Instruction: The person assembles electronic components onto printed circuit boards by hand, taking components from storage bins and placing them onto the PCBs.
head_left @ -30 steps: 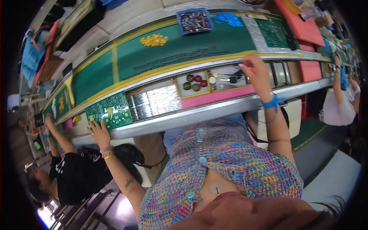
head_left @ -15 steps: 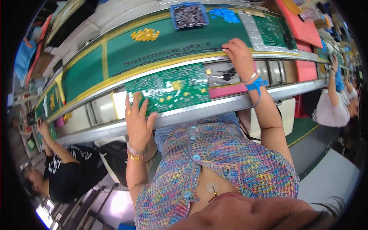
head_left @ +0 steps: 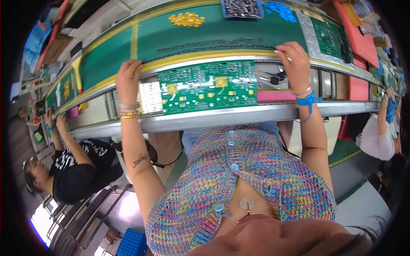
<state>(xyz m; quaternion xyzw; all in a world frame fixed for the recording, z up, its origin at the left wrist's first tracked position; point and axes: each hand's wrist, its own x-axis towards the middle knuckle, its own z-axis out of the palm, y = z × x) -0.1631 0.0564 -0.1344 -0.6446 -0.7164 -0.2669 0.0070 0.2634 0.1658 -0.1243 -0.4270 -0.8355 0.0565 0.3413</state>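
Observation:
My left hand (head_left: 128,83) rests at the bench's near yellow edge, by the left end of a long row of small black parts (head_left: 205,54). Its fingertips are pressed together. At the row's right end, my right hand (head_left: 295,64), with a blue wrist strap, has thumb and forefinger closed in a pinch. Whatever either hand holds, if anything, is too small to make out. Between my forearms a green circuit board (head_left: 207,87) with yellow and white parts lies across the metal rails, touched by neither hand. Behind the long row lie shorter rows of similar black parts (head_left: 188,45).
Yellow parts (head_left: 186,19) lie in a pile on the green bench mat. Beyond are a blue bin (head_left: 242,16) of dark parts and loose blue parts (head_left: 279,11). Another circuit board (head_left: 326,38) is at right. Keys (head_left: 273,80) lie beside the rails. Co-workers sit on both sides.
My left hand has left the circuit board and moved up and left to the row's left end. My right hand stays by the row's right end. The whole view has shifted.

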